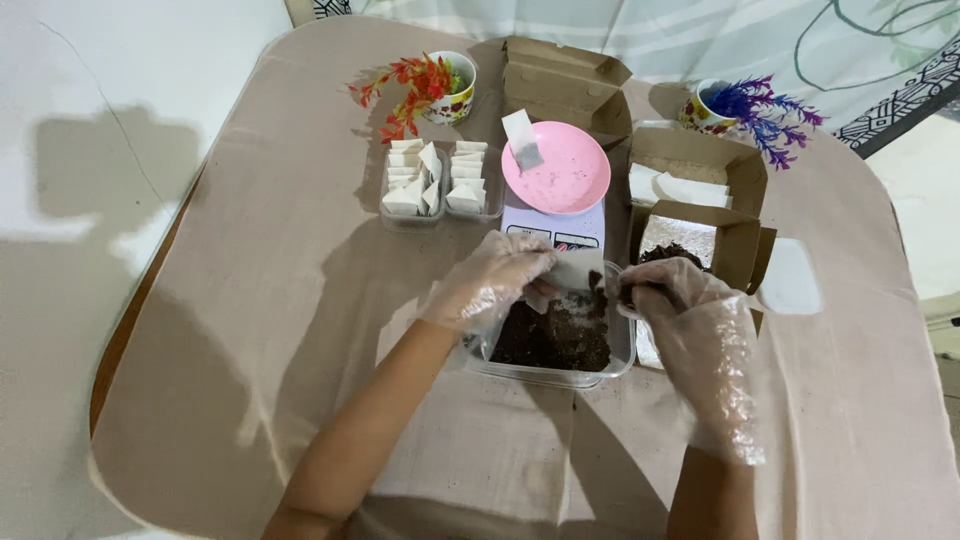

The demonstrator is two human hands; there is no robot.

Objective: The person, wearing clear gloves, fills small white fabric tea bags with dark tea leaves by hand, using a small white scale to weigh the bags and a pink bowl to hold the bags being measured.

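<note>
Beige cloth table (250, 330); gloved left hand (490, 282) pinching, seemingly, white paper sachet (578, 270)

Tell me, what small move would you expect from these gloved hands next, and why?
Probably tipping the dark loose material into the small white bag. The left hand holds that bag over the clear container of dark material, and the right hand holds a scoop-like tool right beside the bag's mouth.
</note>
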